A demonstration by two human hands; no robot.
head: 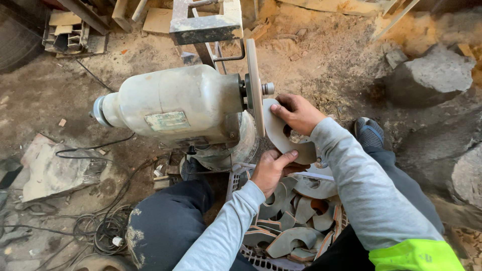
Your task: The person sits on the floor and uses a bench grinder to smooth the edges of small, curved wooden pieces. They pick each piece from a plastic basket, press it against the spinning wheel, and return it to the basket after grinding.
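View from above a seated person's lap, in a dusty workshop with a dirt floor [60, 90]. A large grey rock [432, 75] sits at the upper right. Filling the middle left is a bench grinder motor [170, 108], a pale, grimy metal drum lying on its side, with a thin grinding disc [253, 85] mounted edge-on at its right end. Black cables [100, 226] coil on the ground at the lower left.

Between the person's dark-trousered knees stands a plastic crate [261, 261] piled with curved, grey flat cut-outs [291, 221], some rust-edged.

Just right of the disc, both hands hold one curved flat workpiece [278, 133], shaped like a thick hook or partial ring, with its edge against or very near the disc's face; actual contact cannot be told.

The right hand [296, 113], in a grey sleeve with a bright yellow-green cuff area near the shoulder, grips the top of the piece, fingers curled together over its upper edge. The left hand [271, 170] supports the lower end, thumb pressed on the front and fingers wrapped behind it, directly above the crate.
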